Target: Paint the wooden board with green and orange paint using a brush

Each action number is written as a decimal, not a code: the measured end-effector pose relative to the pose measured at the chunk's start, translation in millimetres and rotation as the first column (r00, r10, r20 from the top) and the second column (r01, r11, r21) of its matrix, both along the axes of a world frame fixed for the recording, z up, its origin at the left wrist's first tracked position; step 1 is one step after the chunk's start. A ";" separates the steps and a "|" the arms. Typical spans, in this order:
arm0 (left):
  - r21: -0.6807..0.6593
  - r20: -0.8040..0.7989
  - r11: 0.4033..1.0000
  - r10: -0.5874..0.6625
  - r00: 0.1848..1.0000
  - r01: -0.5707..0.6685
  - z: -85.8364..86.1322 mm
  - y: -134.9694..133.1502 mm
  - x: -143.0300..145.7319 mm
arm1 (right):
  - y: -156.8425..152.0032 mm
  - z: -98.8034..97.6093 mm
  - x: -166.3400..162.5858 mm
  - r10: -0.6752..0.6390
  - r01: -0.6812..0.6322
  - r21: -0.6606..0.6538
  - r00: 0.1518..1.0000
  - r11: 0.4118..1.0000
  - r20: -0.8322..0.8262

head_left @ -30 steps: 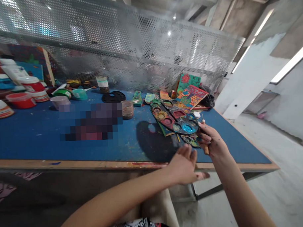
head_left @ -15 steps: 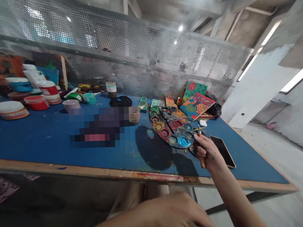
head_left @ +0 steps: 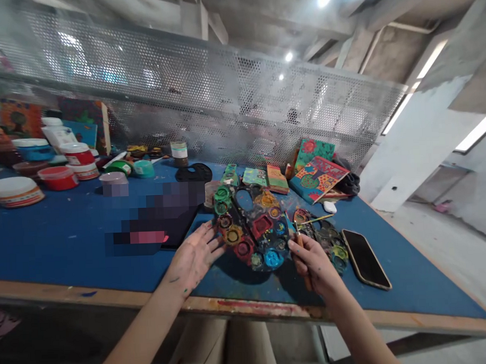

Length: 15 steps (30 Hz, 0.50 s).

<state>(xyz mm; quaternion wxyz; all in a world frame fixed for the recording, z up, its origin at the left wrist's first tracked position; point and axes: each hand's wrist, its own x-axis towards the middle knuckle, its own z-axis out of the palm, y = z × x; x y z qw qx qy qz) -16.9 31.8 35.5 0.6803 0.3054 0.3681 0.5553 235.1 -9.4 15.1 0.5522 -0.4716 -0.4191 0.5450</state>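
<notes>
A paint-smeared oval palette (head_left: 253,240) is raised above the blue table, its shadow below it. At its right edge my right hand (head_left: 311,262) is closed, gripping the rim together with a wooden-handled tool (head_left: 300,243) whose metal tip points up; the tip's shape is too small to tell. My left hand (head_left: 195,255) is open, palm up, with its fingertips at the palette's left edge; whether they touch it I cannot tell. Partly behind my right hand lies a second paint-stained palette (head_left: 335,242), with a thin yellow brush (head_left: 318,219) across it.
Right of my right hand lies a phone (head_left: 366,258). Paint tubs (head_left: 58,179) crowd the table's left side. A black palette (head_left: 194,173), a jar (head_left: 179,153) and painted canvases (head_left: 318,179) stand toward the back, before a perforated metal screen (head_left: 224,113). A pixelated patch covers the middle left.
My left hand has risen from below the table edge to the palette's left side and turned palm up. The palette and my right hand have moved left and nearer, uncovering the second palette.
</notes>
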 end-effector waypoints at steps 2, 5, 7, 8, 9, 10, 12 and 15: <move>0.009 0.001 1.000 0.011 1.000 -0.011 2.5 -0.8 -0.2 | 0.7 -1.0 -2.1 -0.001 0.000 0.016 0.999 1.000 0.040; 0.033 -0.002 0.999 0.034 0.999 -0.034 4.3 -0.2 -2.3 | 3.3 -1.9 -4.4 -0.006 0.002 0.037 0.994 0.999 0.106; 0.056 0.003 0.998 0.043 0.999 -0.043 3.8 0.8 -3.7 | 6.0 -1.9 -5.1 -0.010 0.003 0.048 0.987 0.999 0.158; 0.068 0.006 0.997 0.047 0.999 -0.047 3.1 1.2 -4.3 | 7.3 -1.6 -5.1 -0.013 0.003 0.053 0.982 0.999 0.189; 0.076 0.008 0.996 0.052 0.999 -0.053 2.4 1.2 -5.2 | 8.4 -1.1 -4.9 -0.019 0.006 0.060 0.974 0.998 0.225; 0.081 0.009 0.995 0.062 0.998 -0.063 1.7 1.0 -6.2 | 9.0 -0.5 -4.4 -0.034 0.015 0.072 0.963 0.997 0.266; 0.076 0.005 0.993 0.087 0.996 -0.087 0.5 -0.6 -8.6 | 8.2 0.6 -3.3 -0.102 0.063 0.123 0.931 0.990 0.351; 0.048 -0.006 0.992 0.114 0.993 -0.113 -0.9 -4.7 -12.0 | 2.2 0.6 -5.4 -0.277 0.168 0.265 0.844 0.950 0.459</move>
